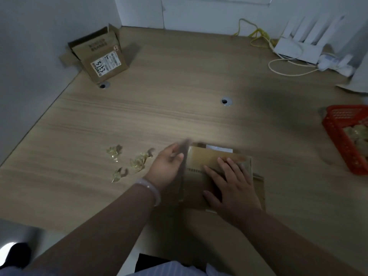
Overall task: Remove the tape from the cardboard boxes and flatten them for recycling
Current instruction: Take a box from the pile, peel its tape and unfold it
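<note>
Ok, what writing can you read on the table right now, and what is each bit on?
"3133", roughly, in handwritten black marker with unclear strokes: on the white shipping label of the open brown cardboard box at the far left.
Small print on that label, and the dark printed lines on that box's flap: too blurred to read.
White label on the near brown cardboard box: nothing legible.

Right hand [233, 188] presses the box [201, 155]; left hand [167, 166] grips its flap [183, 176]
</note>
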`<move>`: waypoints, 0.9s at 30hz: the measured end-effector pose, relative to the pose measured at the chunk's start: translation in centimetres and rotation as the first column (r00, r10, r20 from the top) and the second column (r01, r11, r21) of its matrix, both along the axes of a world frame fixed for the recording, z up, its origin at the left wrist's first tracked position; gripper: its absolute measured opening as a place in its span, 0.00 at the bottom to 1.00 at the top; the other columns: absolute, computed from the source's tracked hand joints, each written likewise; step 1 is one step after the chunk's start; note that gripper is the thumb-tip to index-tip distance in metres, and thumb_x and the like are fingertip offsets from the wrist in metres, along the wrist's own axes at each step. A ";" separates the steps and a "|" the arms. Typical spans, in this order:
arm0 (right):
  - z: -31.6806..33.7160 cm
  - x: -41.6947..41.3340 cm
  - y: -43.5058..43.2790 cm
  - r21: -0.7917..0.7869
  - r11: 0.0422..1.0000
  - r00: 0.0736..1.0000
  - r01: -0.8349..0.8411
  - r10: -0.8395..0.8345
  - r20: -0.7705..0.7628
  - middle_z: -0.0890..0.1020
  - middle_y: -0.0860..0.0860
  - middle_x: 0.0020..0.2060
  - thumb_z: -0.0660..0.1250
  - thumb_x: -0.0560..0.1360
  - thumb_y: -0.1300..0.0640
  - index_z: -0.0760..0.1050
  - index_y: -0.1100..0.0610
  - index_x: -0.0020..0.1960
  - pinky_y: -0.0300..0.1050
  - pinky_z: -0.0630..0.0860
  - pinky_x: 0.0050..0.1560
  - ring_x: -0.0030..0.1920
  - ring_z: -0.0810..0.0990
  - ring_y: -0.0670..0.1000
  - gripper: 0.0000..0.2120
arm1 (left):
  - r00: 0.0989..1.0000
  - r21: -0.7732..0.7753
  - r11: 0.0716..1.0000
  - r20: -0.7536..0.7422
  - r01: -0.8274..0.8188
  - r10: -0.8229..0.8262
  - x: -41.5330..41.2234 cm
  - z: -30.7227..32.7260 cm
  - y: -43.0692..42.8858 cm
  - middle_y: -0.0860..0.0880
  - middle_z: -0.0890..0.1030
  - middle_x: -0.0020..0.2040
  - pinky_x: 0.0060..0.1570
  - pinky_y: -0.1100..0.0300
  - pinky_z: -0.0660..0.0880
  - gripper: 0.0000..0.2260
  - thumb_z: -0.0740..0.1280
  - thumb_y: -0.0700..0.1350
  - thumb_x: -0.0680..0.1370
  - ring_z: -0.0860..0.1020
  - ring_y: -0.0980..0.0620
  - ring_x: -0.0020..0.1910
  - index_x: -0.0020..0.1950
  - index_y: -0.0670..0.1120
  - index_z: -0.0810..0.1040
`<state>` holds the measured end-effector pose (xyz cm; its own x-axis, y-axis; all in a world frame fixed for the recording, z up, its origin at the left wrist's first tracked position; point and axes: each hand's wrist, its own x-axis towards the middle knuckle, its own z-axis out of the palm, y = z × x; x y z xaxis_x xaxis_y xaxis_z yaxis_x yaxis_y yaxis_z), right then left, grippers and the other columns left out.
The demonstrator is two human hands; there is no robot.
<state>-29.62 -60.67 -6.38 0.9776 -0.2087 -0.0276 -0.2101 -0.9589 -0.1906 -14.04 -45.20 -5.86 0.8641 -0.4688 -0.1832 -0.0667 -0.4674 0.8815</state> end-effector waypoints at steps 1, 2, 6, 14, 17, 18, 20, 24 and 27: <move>0.2 0.1 0.0 0.023 1.000 1.000 0.021 -0.021 0.020 0.66 0.52 0.73 0.53 0.73 0.34 0.66 0.40 0.71 0.57 0.56 0.74 0.75 0.60 0.55 0.28 | 0.994 0.023 1.000 -0.105 -0.017 0.019 0.7 -0.2 -0.9 0.52 0.73 0.66 0.68 0.59 0.66 0.19 0.62 0.44 0.80 0.70 0.59 0.66 0.71 0.45 0.68; 0.4 0.3 0.0 0.039 0.998 0.998 0.042 -0.044 0.043 0.69 0.51 0.71 0.54 0.73 0.35 0.70 0.40 0.69 0.57 0.59 0.73 0.73 0.63 0.55 0.27 | 0.981 0.046 0.999 -0.194 -0.018 0.027 1.3 -0.4 -1.6 0.50 0.73 0.66 0.68 0.53 0.67 0.19 0.62 0.47 0.81 0.71 0.53 0.67 0.71 0.46 0.69; 0.8 1.0 -0.4 0.020 0.997 0.990 0.075 -0.077 0.120 0.76 0.49 0.65 0.58 0.73 0.38 0.76 0.40 0.63 0.52 0.63 0.66 0.66 0.71 0.54 0.21 | 0.949 0.066 0.997 -0.314 0.039 -0.016 2.7 -1.0 -3.1 0.38 0.81 0.56 0.59 0.45 0.75 0.08 0.63 0.47 0.80 0.78 0.39 0.57 0.55 0.49 0.80; -0.1 1.0 -0.5 0.018 0.998 0.981 0.065 -0.068 0.182 0.75 0.49 0.66 0.60 0.73 0.40 0.76 0.42 0.63 0.54 0.63 0.67 0.67 0.69 0.53 0.20 | 0.980 0.060 0.987 -0.142 0.152 -0.142 4.4 -1.4 -2.8 0.53 0.82 0.47 0.53 0.69 0.74 0.07 0.68 0.41 0.76 0.80 0.57 0.48 0.49 0.53 0.82; -0.2 1.0 -0.8 0.175 0.981 0.962 0.081 -0.123 0.244 0.77 0.49 0.64 0.60 0.73 0.49 0.79 0.49 0.60 0.56 0.65 0.69 0.67 0.71 0.52 0.19 | 0.994 0.137 0.985 0.018 0.107 -0.110 3.2 -0.9 -3.0 0.57 0.79 0.47 0.47 0.78 0.67 0.07 0.66 0.42 0.77 0.77 0.60 0.47 0.51 0.52 0.81; -0.2 1.0 -0.9 0.243 0.966 0.952 0.091 -0.156 0.263 0.78 0.49 0.63 0.61 0.71 0.54 0.80 0.52 0.59 0.55 0.64 0.70 0.67 0.72 0.52 0.18 | 0.990 0.161 0.982 0.079 0.102 -0.116 2.5 -0.7 -3.1 0.54 0.79 0.51 0.51 0.75 0.67 0.09 0.65 0.41 0.77 0.77 0.57 0.51 0.54 0.50 0.80; -0.2 1.1 -1.2 0.334 0.937 0.932 0.100 -0.206 0.297 0.79 0.51 0.61 0.63 0.68 0.62 0.81 0.55 0.56 0.54 0.63 0.71 0.66 0.73 0.53 0.18 | 0.937 0.260 0.951 0.260 0.166 -0.234 0.7 -0.4 -3.6 0.49 0.75 0.62 0.65 0.64 0.65 0.16 0.64 0.42 0.77 0.73 0.51 0.62 0.64 0.48 0.76; -0.1 0.9 -1.3 0.427 0.885 0.869 0.186 -0.351 0.348 0.76 0.54 0.61 0.67 0.66 0.68 0.79 0.57 0.58 0.51 0.65 0.69 0.64 0.72 0.54 0.21 | 0.706 0.616 0.732 0.379 0.291 -0.599 -3.6 -0.1 -5.3 0.48 0.57 0.77 0.74 0.45 0.45 0.28 0.57 0.59 0.76 0.52 0.46 0.76 0.75 0.52 0.61; -0.6 0.8 -1.9 0.529 0.708 0.747 0.469 -0.637 0.191 0.71 0.52 0.68 0.68 0.72 0.63 0.71 0.55 0.68 0.49 0.62 0.71 0.69 0.67 0.53 0.25 | 0.655 0.712 0.660 0.383 0.240 -0.652 -4.9 -0.8 -5.2 0.47 0.51 0.79 0.73 0.41 0.41 0.31 0.48 0.65 0.76 0.46 0.46 0.77 0.77 0.53 0.55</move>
<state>-28.84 -62.61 -6.98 0.6453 -0.7621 0.0532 -0.5163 -0.4864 -0.7049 -18.90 -50.43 -6.65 0.5845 -0.8038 -0.1105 -0.7877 -0.5948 0.1604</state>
